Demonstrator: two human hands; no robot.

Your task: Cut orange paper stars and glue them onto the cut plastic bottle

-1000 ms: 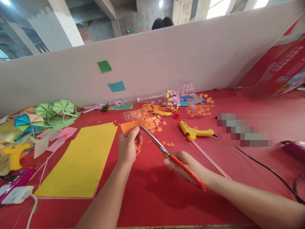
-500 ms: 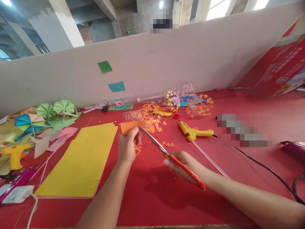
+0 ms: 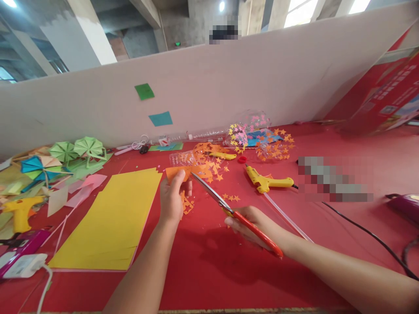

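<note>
Shifting slightly toward eight o'clock since the earlier frame with the left hand (image 3: 172, 196), baring more of the orange scraps (image 3: 187, 204) at its four o'clock. Pinching the orange paper (image 3: 172, 173) between thumb and bent fingers, nearly closed, and carrying it at twelve o'clock from the palm. Gripping the scissors (image 3: 238, 217) by the red handles with the right hand (image 3: 252, 224), closely curled, pointing the blades toward ten o'clock, up to the paper's three-o'clock side; not showing clearly any contact there. Having a yellow glue gun (image 3: 266, 181) lying at one o'clock from the right hand.
</note>
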